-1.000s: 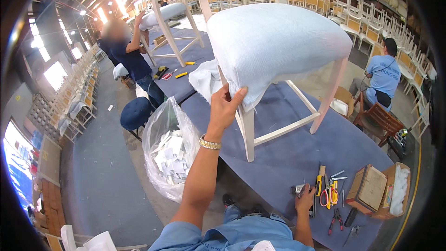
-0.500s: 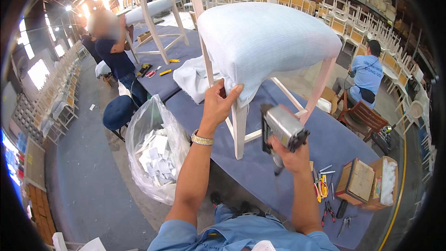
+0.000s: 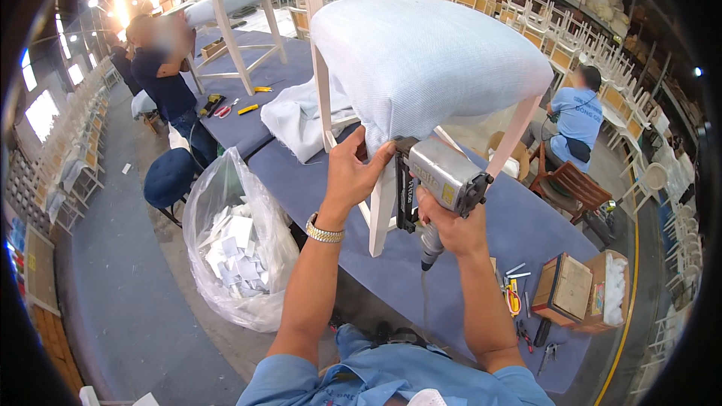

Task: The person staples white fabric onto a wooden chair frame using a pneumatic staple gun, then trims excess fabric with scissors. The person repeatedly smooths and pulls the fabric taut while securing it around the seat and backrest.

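Observation:
Pale blue fabric covers the padded seat (image 3: 429, 60) of a whitewashed wooden chair that stands on the table before me. At the seat's near corner, just above the front leg (image 3: 382, 210), my left hand (image 3: 353, 174) pinches the fabric between thumb and fingers. My right hand (image 3: 456, 224) is wrapped round the grip of a silver and black pneumatic staple gun (image 3: 444, 173). The gun's nose is up against the fabric at that corner, right beside my left thumb. An air hose hangs from the bottom of its handle. Loose pale fabric (image 3: 301, 116) lies behind the chair's left legs.
A clear plastic bag (image 3: 241, 256) of scraps stands left of the table (image 3: 331, 180). Pliers, scissors (image 3: 513, 297) and cardboard boxes (image 3: 562, 286) lie at the right. One co-worker (image 3: 162, 75) stands by another chair; a second (image 3: 575, 116) sits at right. A blue stool (image 3: 171, 178) is at left.
My right hand has brought the staple gun up and left, from beside the chair leg to the fabric corner. My left hand keeps its pinch there.

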A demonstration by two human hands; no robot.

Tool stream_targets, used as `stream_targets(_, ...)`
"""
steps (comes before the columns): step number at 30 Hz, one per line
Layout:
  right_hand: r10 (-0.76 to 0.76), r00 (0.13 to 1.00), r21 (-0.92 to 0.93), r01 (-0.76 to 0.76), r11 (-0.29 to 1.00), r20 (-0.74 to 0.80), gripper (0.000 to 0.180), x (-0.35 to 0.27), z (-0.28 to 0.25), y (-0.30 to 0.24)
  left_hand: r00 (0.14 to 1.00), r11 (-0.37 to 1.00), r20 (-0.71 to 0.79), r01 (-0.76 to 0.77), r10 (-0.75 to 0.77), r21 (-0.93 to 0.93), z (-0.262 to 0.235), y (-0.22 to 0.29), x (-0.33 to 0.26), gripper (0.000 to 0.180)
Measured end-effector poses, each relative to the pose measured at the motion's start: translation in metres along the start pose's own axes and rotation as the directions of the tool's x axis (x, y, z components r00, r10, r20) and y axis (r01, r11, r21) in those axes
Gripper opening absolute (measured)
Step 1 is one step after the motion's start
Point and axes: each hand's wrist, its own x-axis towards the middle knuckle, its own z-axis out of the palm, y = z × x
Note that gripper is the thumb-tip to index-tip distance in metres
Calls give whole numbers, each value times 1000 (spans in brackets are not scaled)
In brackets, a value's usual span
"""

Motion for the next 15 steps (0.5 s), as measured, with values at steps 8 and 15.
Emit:
stream_targets(8,-32,999,35,31,999,25,61,1,8,-1,992,980,-59,-123,115,-157,5,-30,5,30)
stream_targets(15,30,999,13,-30,999,-22,57,4,17,-8,986,990,-107,-125,131,57,4,-39,8,31)
